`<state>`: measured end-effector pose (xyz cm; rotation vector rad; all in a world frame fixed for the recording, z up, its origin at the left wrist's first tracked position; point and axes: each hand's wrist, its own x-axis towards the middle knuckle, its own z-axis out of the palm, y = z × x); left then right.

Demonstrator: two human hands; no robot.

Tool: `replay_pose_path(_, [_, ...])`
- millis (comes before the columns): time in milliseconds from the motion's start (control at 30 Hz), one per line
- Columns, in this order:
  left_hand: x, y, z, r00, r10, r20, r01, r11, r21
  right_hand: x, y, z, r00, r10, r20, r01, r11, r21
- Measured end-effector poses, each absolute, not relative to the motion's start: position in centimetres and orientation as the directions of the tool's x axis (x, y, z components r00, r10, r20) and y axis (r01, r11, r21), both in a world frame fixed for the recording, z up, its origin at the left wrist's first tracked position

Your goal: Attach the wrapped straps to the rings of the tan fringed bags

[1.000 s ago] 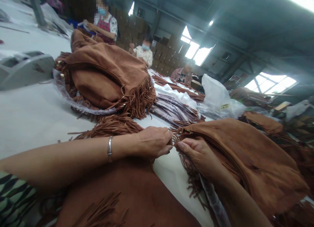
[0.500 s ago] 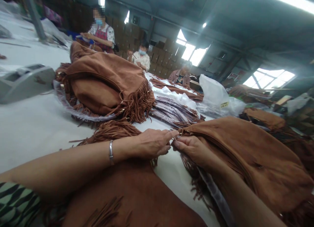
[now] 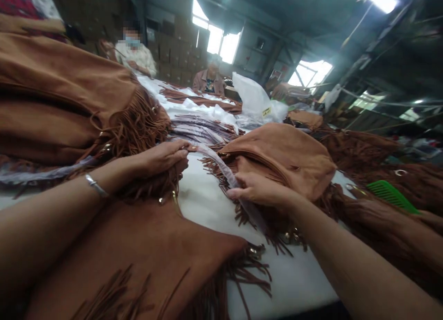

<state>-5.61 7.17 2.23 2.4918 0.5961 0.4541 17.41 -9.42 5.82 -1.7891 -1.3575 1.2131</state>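
Note:
My left hand (image 3: 164, 158), with a silver bracelet at its wrist, pinches the end of a plastic-wrapped strap (image 3: 216, 159) near its metal clip. Farther along, the same strap is gripped by my right hand (image 3: 258, 187), its fingers closed. The wrapped strap arcs between the hands and hangs on below the right one. Under my left arm lies a brown fringed bag (image 3: 145, 251), with metal rings at its edge. Just beyond my right hand rests another brown bag (image 3: 280, 149) with a zipped opening.
A large brown bag (image 3: 62, 94) fills the left. Wrapped straps (image 3: 200, 128) and a white plastic bag (image 3: 252, 96) lie farther back. A green comb (image 3: 392, 195) is at right, near another person's arms (image 3: 391, 223). Other people sit across the table.
The view has swung right. My hands, close together before, are now apart, with the wrapped strap stretched between them. The comb and the person's arms at right have come into view.

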Motion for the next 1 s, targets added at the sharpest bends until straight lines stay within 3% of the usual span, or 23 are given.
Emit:
replay_pose_path(67, [-4.1,8.3,2.7,0.852,0.502,0.150,0.361,-0.770,0.526,16.9,-10.0,3.7,0.087,0.927,-0.364,0.349,-0.371,-0.861])
replay_pose_path(167, [-1.7,9.2,4.1,0.762,0.639,0.105,0.584,-0.748,0.316,16.1,-9.5,2.2,0.120,0.920,-0.374,0.193,-0.391,-0.900])
replay_pose_path(267, [-0.3,7.2,5.7,0.659,0.717,0.228,0.675,-0.697,0.241,16.4,-8.7,2.7,0.172,0.929,-0.328,0.008,-0.334,-0.942])
replay_pose_path(300, [0.0,5.9,6.0,0.633,0.724,0.273,0.674,-0.690,0.265,16.7,-8.5,3.1,0.196,0.932,-0.306,-0.044,-0.304,-0.952])
replay_pose_path(333, [0.1,4.2,6.2,0.617,0.731,0.292,0.634,-0.681,0.366,16.9,-8.3,3.6,0.221,0.933,-0.284,-0.088,-0.271,-0.959])
replay_pose_path(400, [0.2,0.6,6.1,0.711,0.693,0.122,0.457,-0.586,0.669,17.3,-8.0,4.3,0.272,0.933,-0.238,-0.152,-0.202,-0.967])
replay_pose_path(467, [0.0,-2.9,5.5,0.846,0.519,-0.126,0.341,-0.343,0.875,17.2,-7.8,4.8,0.317,0.928,-0.195,-0.185,-0.142,-0.973])
replay_pose_path(567, [-0.3,-6.5,4.3,0.875,0.409,-0.259,0.277,0.015,0.961,16.7,-7.8,4.7,0.370,0.918,-0.141,-0.174,-0.080,-0.981])
replay_pose_path(633, [-0.6,-7.3,3.5,0.881,0.389,-0.269,0.210,0.186,0.960,16.5,-8.2,4.4,0.396,0.912,-0.101,-0.129,-0.054,-0.990])
replay_pose_path(733, [-1.3,-7.0,2.6,0.933,0.238,-0.272,0.169,0.379,0.910,16.5,-9.3,4.1,0.435,0.901,-0.004,-0.004,-0.002,-1.000])
replay_pose_path(833, [-2.1,-6.1,2.4,0.953,0.106,-0.282,0.219,0.402,0.889,16.2,-10.8,4.3,0.447,0.870,0.208,0.200,0.129,-0.971])
replay_pose_path(867, [-2.4,-5.9,2.5,0.953,0.094,-0.289,0.235,0.376,0.896,16.0,-11.2,4.5,0.368,0.865,0.341,0.356,0.207,-0.911])
replay_pose_path(933, [-2.9,-5.5,3.0,0.948,0.094,-0.304,0.260,0.320,0.911,15.3,-11.8,4.9,0.013,0.842,0.539,0.672,0.391,-0.629])
replay_pose_path(1000, [-3.5,-5.1,3.7,0.943,0.110,-0.313,0.273,0.282,0.920,14.6,-11.9,5.2,-0.326,0.803,0.499,0.791,0.521,-0.320])
